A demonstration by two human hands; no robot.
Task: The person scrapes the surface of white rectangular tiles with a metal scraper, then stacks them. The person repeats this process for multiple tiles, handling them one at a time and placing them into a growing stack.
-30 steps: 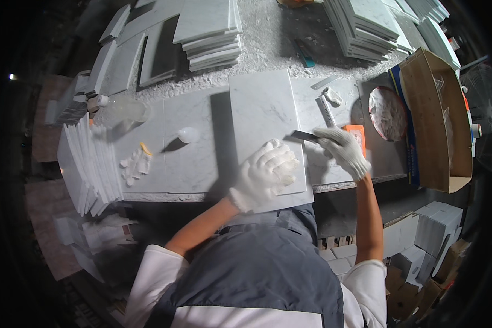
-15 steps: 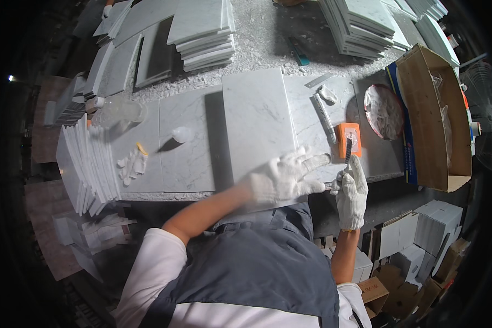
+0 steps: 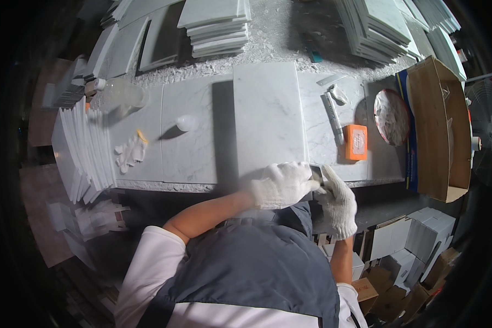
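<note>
In front of me a white grey-veined marble slab (image 3: pixel 270 117) lies on top of other slabs, its near edge close to my body. My gloved left hand (image 3: pixel 281 186) is at the slab's near right corner. Its fingers are curled, and the fingertips meet my right hand; what they pinch is hidden. My gloved right hand (image 3: pixel 338 206) is closed around a narrow flat tool (image 3: pixel 316 174) with a dark blade-like end, beside the slab's right edge. Most of the tool is covered by the gloves, so its exact kind cannot be made out.
Right of the slab lie an orange box (image 3: pixel 356 142), a white marker-like tube (image 3: pixel 334 118) and a round red-rimmed dish (image 3: pixel 392 117). A cardboard box (image 3: pixel 441 131) stands at far right. Leftward are a small white bottle (image 3: pixel 187 123), a spare glove (image 3: pixel 130 153) and upright slabs (image 3: pixel 85 156).
My left hand was spread flat over the slab; its fingers have curled beside my right hand. The right hand moved left with the tool, away from the orange box. The view shifted slightly.
</note>
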